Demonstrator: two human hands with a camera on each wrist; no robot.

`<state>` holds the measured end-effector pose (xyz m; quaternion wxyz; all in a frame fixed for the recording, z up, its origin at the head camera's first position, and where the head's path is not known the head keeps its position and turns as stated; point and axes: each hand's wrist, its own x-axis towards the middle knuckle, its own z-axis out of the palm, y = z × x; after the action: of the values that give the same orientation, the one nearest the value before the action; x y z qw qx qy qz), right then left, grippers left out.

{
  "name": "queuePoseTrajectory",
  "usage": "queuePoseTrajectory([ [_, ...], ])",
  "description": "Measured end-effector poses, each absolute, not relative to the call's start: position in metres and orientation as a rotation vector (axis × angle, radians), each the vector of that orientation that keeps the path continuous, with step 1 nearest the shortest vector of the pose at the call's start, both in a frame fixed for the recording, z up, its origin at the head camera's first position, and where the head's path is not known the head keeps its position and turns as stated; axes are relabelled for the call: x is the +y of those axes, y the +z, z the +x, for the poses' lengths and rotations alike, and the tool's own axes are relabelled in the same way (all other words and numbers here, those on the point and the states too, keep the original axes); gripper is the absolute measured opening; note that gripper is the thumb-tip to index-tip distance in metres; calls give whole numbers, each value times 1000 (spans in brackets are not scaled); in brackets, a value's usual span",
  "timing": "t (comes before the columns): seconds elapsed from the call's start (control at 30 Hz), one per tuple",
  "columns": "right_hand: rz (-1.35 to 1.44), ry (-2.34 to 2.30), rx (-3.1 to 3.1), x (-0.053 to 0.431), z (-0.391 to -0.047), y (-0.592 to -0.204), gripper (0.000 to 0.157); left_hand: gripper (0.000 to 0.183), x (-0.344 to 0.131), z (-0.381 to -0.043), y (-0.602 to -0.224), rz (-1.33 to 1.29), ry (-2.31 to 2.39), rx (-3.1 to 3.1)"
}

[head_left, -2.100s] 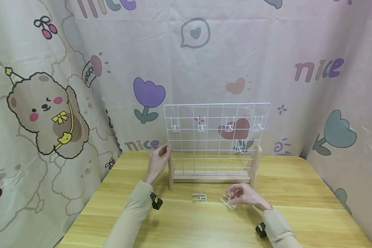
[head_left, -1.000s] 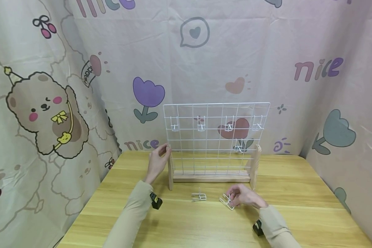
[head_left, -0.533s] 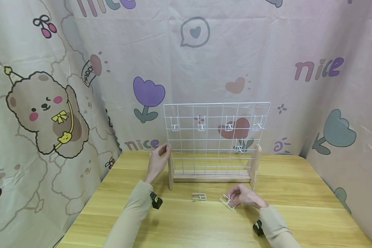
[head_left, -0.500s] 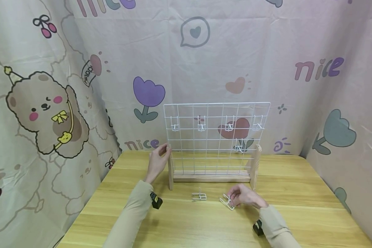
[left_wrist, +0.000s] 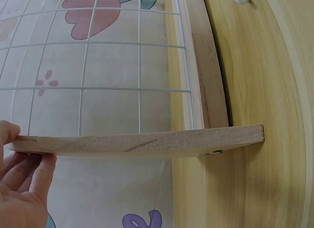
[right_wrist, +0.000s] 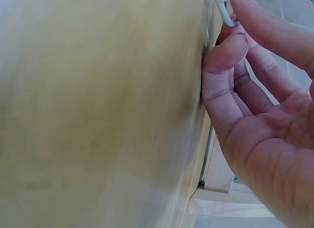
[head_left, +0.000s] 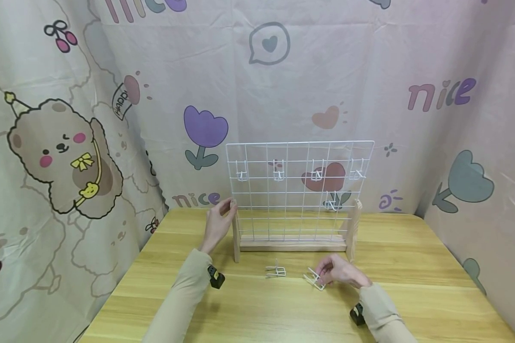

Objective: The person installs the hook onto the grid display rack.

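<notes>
A white wire grid panel (head_left: 286,193) stands upright in a wooden stand with two side posts. My left hand (head_left: 219,223) grips the upper end of the left post (head_left: 236,240); in the left wrist view the thumb and fingers lie on opposite faces of that post (left_wrist: 137,142). Low over the table in front of the right post, my right hand (head_left: 340,270) pinches a white wire hook (head_left: 314,278) between thumb and fingertips. Only a bit of this hook (right_wrist: 223,11) shows at the top of the right wrist view. A second white hook (head_left: 280,272) lies on the table left of it.
Several white hooks hang in a row on the upper grid, such as the leftmost hook (head_left: 242,176). One more hook (head_left: 331,206) hangs lower right. A wooden base bar (head_left: 293,246) joins the posts. Printed curtains (head_left: 257,100) surround the table (head_left: 257,309).
My right hand has come in onto the right-hand hook and its fingers have closed on it; the hook has tilted slightly. The left hand stays on the post.
</notes>
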<state>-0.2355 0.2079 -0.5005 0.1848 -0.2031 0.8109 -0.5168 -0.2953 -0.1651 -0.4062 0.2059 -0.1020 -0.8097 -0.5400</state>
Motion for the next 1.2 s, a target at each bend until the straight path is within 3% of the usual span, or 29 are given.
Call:
queuePoseTrajectory([
  [1.2,-590,-1517,2291,209,-232,-500,18,40,-166,-294,-407,-266,-1510,-2266],
])
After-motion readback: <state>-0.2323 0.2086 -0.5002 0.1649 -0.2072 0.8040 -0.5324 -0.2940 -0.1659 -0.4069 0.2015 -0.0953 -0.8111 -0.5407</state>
